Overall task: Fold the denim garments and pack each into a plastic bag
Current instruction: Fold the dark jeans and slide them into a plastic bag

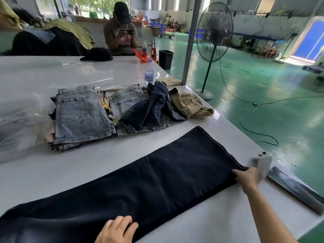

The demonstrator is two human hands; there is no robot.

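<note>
I see the long dark navy denim garment [149, 181] spread flat on the white glossy surface [52, 172], its long axis running from near left, by my chest, out to far right toward the surface's edge. My right hand [245, 178] is stretched out to the far hem, its grip pinching that end between curled fingers, though the fingertips are tucked under the cloth and I can't make out just how. My left hand [117, 230] lies open and flat on the near edge of the cloth, pressing it down, holding nothing. So the right is the one at the end that has to travel; I judge the fold would bring that hem back along the long axis toward the left hand. Beyond the garment sit a stack of folded light blue denim shorts [80, 116] and a loose heap of unfolded jeans [150, 109], with clear plastic bags [19, 127] well off to the left.
</note>
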